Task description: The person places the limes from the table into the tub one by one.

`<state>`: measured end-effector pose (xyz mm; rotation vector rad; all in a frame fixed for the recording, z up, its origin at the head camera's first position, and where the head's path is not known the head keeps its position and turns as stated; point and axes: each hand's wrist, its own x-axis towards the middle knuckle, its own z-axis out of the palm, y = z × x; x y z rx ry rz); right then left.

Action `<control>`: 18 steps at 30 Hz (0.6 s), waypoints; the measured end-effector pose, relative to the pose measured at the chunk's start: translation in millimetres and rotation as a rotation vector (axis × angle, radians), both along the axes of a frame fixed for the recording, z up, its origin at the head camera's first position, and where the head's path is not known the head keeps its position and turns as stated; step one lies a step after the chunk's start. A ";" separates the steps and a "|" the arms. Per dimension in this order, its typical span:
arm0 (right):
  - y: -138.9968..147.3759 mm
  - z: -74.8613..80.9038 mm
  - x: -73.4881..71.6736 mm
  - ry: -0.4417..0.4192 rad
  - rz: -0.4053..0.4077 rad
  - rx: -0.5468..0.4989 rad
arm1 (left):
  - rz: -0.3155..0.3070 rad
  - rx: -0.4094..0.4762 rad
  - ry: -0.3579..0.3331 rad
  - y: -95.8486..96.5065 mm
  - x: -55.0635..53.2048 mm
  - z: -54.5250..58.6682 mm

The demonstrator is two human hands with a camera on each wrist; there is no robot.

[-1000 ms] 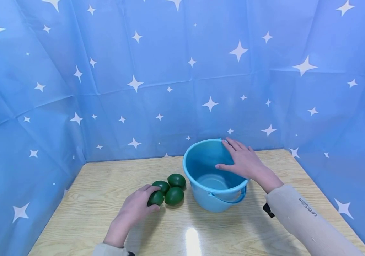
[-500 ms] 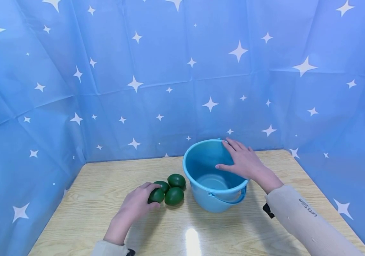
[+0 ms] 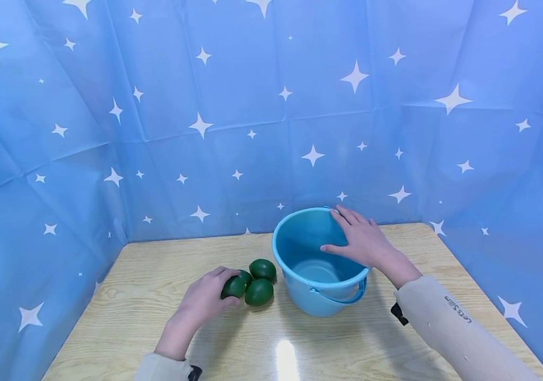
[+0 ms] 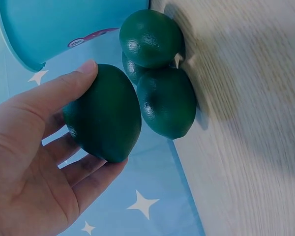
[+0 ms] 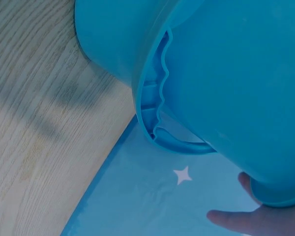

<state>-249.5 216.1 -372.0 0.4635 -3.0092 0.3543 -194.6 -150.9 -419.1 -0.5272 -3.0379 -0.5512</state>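
In the head view, my left hand (image 3: 206, 296) holds a dark green lime (image 4: 105, 115) between thumb and fingers, just above the table. The left wrist view shows it clearly, with the fingertips under its lower end. Several more limes (image 3: 259, 292) lie clustered right beside it, one partly hidden behind the held one. My right hand (image 3: 364, 241) rests over the right rim of a light blue bucket (image 3: 302, 291), gripping it with the thumb inside. Fingers show past the rim in the right wrist view. The bucket stands upright, with its bare bottom visible inside.
The bucket's handle (image 3: 342, 300) hangs down at its front side. A light wooden table (image 3: 166, 270) carries everything. Blue curtains (image 3: 233, 106) with white stars enclose the table at the back and both sides.
My left hand has raised its lime slightly and shifted it a little toward the back. The right hand, the bucket and the other limes have stayed in place.
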 end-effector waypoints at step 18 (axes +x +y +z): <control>-0.9 -0.3 -0.7 -0.002 0.000 -0.013 | -0.003 -0.014 0.027 2.7 -1.8 6.9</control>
